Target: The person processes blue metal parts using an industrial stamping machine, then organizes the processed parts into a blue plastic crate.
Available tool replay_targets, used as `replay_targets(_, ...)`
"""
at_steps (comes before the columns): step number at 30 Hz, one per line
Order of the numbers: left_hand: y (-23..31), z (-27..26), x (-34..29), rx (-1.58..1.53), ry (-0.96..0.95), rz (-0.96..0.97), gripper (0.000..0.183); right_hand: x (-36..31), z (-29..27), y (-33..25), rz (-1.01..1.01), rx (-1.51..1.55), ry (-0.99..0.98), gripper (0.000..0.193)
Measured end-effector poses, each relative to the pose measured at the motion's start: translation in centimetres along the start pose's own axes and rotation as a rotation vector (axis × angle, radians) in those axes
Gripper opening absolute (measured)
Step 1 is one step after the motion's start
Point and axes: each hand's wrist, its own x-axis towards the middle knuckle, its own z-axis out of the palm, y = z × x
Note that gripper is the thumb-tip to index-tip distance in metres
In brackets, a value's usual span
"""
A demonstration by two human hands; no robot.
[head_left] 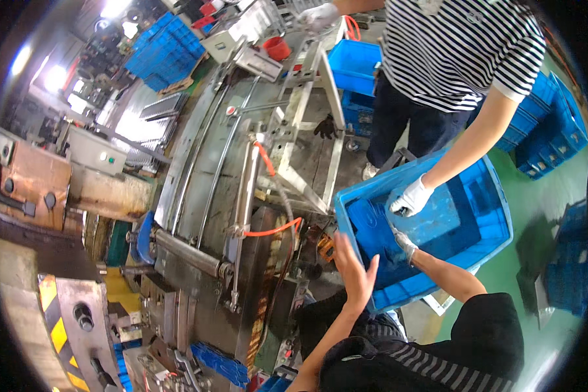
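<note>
The blue bin (490,245), 1 in number, lies right of centre in my remote view, set askew between 2 people, its open top facing me. The wearer's right hand (404,245), gloved, reaches inside over the near half; its fingers are partly hidden, and I cannot tell whether they pinch anything. The bare left hand (354,276) overlaps the left rim, fingers extended and thumb held away (whether it touches the rim I cannot tell).

Opposite, a co-worker in a striped shirt (460,52) puts 1 gloved hand (411,198) into the bin; that forearm (473,145) crosses the far rim and blocks part of it from me. The co-worker's other glove (319,18) is near the upper edge, making 3 gloved hands in all.

Left of the bin I find 1 pale metal frame (295,124), 1 dark glove (325,127) beside it, and 1 orange hose (274,228). Farther out are 1 red bucket (277,48), 1 crate stack (164,52) at upper left, and 1 yellow-and-black striped plate (59,326) at lower left. Behind the co-worker stands another blue stack (549,124).
</note>
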Motion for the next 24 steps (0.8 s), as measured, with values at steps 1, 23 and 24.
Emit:
replay_targets(1, -2.8, 1.2, -1.9, -0.102, 0.042, -0.154, 0.086, -0.4, 1.1, -0.5, 0.123, -0.067, 0.166, 0.055)
replay_targets(23, -6.5, -16.6, -13.7, -0.383, 0.148, -0.083, 0.033, -19.2, 22.1, -5.1, -0.28, -1.213, -0.078, 0.028)
replay_targets(24, -7.1, -20.2, -16.1, -0.195, 0.232, -0.24, 0.024, -19.4, 25.0, -2.9, -0.428, -1.244, -0.225, 0.026)
